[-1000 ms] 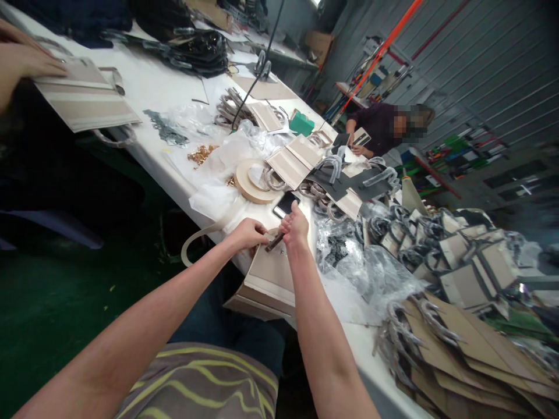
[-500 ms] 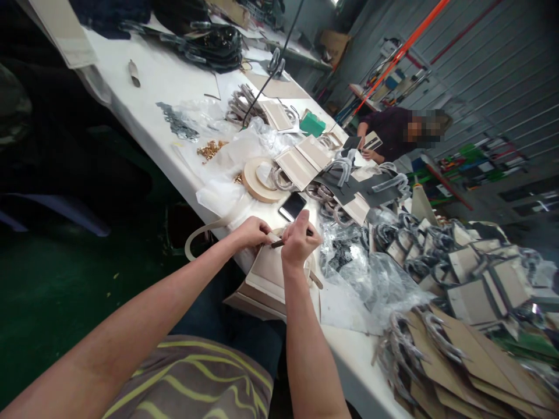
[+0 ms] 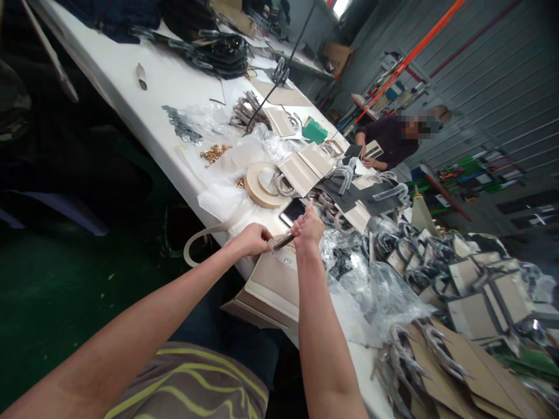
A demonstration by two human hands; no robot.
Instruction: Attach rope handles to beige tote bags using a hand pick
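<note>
At the white table [image 3: 174,70]: dark tool set to a beige panel

Head view. The beige panel [image 3: 273,285] lay beneath the fingers and on the wearer's side of them, jutting past the table edge. The left hand [image 3: 254,240] had its fingertips closed on a pale edge [image 3: 271,241]; whether this belonged to the panel could not be determined. The right hand [image 3: 308,230] was clamped in a fist round a slim dark tool [image 3: 285,240], its end angled down toward the left fingertips. A phone [image 3: 291,214] lay just beyond the right fingers, a tape roll [image 3: 262,192] beyond the left.

In the inspector's judgement, sound work required the edge pinned still, left fingertips clear of the tool's end, and pressure along its shaft.

Both forearms reached forward and converged; the right thumb was uppermost, the left wrist slightly bent.
</note>
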